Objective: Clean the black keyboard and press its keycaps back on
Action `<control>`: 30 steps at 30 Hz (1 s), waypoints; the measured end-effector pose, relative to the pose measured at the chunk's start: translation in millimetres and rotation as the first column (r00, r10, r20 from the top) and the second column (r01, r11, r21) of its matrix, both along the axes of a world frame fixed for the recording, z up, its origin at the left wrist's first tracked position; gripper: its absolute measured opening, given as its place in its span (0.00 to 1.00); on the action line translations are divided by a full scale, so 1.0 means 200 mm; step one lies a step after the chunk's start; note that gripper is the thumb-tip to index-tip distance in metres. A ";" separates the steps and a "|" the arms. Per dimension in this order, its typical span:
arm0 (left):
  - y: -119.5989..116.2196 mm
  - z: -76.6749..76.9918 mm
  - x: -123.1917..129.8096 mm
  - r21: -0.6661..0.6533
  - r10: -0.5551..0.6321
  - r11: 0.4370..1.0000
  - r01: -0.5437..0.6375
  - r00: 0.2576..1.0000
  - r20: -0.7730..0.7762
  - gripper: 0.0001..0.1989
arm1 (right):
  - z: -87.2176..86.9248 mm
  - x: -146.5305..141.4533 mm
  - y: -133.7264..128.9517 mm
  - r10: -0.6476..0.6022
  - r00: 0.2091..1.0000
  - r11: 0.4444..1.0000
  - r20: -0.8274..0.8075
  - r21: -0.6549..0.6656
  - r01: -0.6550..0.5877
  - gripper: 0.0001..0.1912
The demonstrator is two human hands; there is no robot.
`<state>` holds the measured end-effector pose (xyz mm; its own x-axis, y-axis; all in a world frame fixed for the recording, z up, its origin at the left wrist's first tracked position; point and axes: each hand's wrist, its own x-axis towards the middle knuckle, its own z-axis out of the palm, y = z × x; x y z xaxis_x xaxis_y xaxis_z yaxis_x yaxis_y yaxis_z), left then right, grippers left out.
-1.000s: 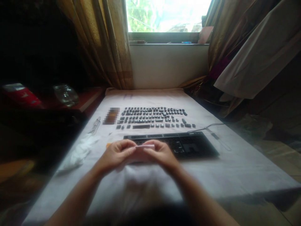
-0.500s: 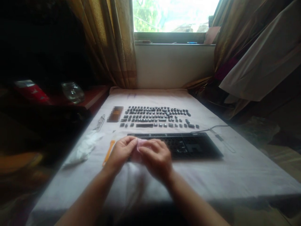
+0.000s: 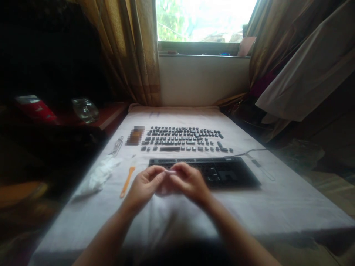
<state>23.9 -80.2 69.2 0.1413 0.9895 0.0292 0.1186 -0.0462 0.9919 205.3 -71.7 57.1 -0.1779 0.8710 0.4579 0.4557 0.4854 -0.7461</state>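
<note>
Both my hands pinch a small pale pink cloth (image 3: 170,172) just in front of the keyboard. My left hand (image 3: 146,184) has its thumb and fingers closed on one end, and my right hand (image 3: 190,181) grips the other. Only a thin folded strip shows between the fingertips; the rest is hidden or blurred. Behind the hands lies the black keyboard (image 3: 238,173), many of its keys removed. Beyond it, loose black keycaps (image 3: 170,149) are laid out in rows. To the left of my left hand is an orange flat tool (image 3: 128,182).
A crumpled white tissue or cloth (image 3: 98,173) lies at the table's left, with a small metal item (image 3: 118,145) behind it. The keyboard cable (image 3: 246,152) runs right. A glass jar (image 3: 85,111) and a red container (image 3: 36,109) stand on a side shelf.
The cloth, spread between my hands before, now shows as a thin folded strip. My right-hand fingers have shifted to pinch its end, and more of the orange tool is visible.
</note>
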 end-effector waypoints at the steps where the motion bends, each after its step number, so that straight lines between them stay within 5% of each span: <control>1: 0.00 -0.01 0.00 0.033 0.017 0.999 -0.016 0.999 -0.035 0.16 | -0.01 0.00 0.00 -0.003 1.000 1.000 0.017 0.019 0.003 0.02; 6: 0.02 -0.08 0.01 0.068 0.089 0.994 -0.082 0.990 -0.113 0.15 | -0.06 -0.06 -0.04 -0.152 0.978 0.891 0.143 0.447 0.074 0.08; 10: 0.01 -0.10 0.01 -0.090 0.095 0.992 -0.091 0.995 0.039 0.21 | -0.08 -0.09 -0.08 -0.204 0.961 0.812 0.186 0.581 0.060 0.09; 14: -0.03 -0.05 0.02 -0.183 0.079 0.982 -0.054 0.988 0.131 0.29 | -0.11 -0.10 -0.10 -0.213 0.960 0.803 0.183 0.592 0.065 0.12; 19: -0.05 -0.04 0.00 -0.173 0.031 0.985 -0.013 0.994 0.101 0.25 | -0.11 -0.12 -0.12 -0.160 0.969 0.825 0.186 0.565 0.027 0.11; 30: -0.04 -0.09 0.03 -0.112 -0.039 0.993 0.030 0.996 -0.081 0.17 | -0.13 -0.05 -0.11 0.019 1.000 0.964 0.008 0.264 -0.020 0.08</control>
